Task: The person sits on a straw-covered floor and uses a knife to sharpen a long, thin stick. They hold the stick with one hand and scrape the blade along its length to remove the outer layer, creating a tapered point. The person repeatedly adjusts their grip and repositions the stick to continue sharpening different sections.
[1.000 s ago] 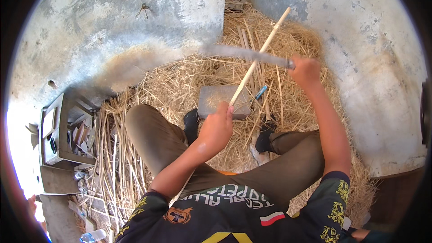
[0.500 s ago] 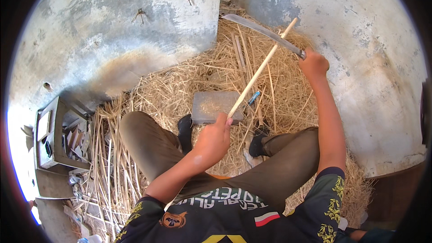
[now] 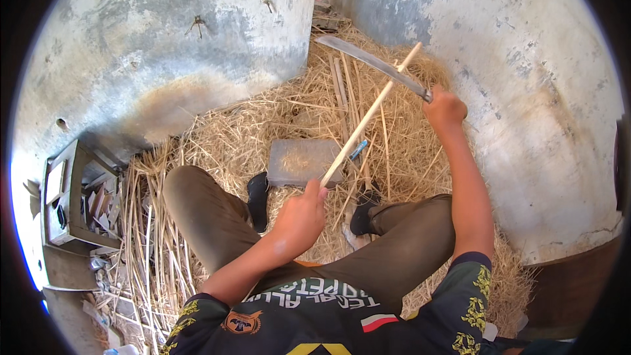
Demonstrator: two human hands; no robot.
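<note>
My left hand (image 3: pixel 300 217) is closed around the lower end of a pale, slender stick (image 3: pixel 368 118), which slants up and away to the right. In my right hand (image 3: pixel 445 108) is the handle of a machete (image 3: pixel 358 54) with a long, slightly curved blade pointing to the far left. The blade crosses the stick near its far end and appears to touch it. A small curl or nub shows on the stick beside the blade. Beneath the stick lies a flat grey stone block (image 3: pixel 296 161) with shavings on top.
Straw-like shavings (image 3: pixel 250 118) cover the floor around my legs. Long thin strips (image 3: pixel 154 243) lie along my left side. A small blue object (image 3: pixel 359 150) rests right of the block. At far left stands a wooden cabinet (image 3: pixel 72 197) with scraps; weathered walls (image 3: pixel 217 26) rise ahead.
The whole view has shifted slightly. Machete and stick stay crossed near the stick's far end, both hands still gripping; the blade sits at nearly the same place along the stick.
</note>
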